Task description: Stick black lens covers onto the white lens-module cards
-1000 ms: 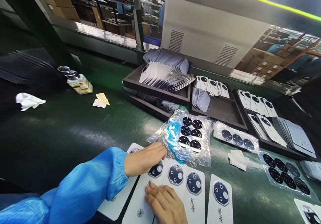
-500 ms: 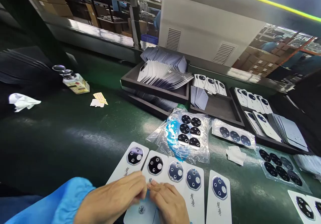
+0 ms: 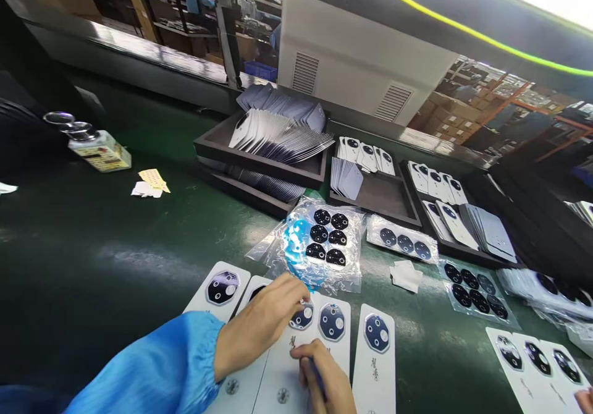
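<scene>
Several white phone back covers (image 3: 376, 364) with dark round camera rings lie in a row at the near table edge. My left hand (image 3: 262, 327), in a blue sleeve, reaches over the row. Its fingers are bunched together, tips on the camera ring (image 3: 303, 318) of the third cover; what they pinch, if anything, is hidden. My right hand (image 3: 327, 380) rests on that same cover just below, curled round a thin blue strip (image 3: 317, 375). Right behind the row lies a clear bag of black lens discs (image 3: 330, 241) with a heap of blue film (image 3: 296, 254) on it.
Dark trays (image 3: 217, 148) of stacked covers stand at the back, with more trays (image 3: 384, 201) to their right. Two other bags of discs (image 3: 402, 242), a white wipe (image 3: 405, 275), a bottle (image 3: 95, 149) and paper scraps (image 3: 151, 182) lie around. More covers (image 3: 532, 358) sit at the near right.
My view has swung to the right. My left hand left the right hand and went forward to the third cover's camera ring. The right hand stayed low, now with a blue strip showing.
</scene>
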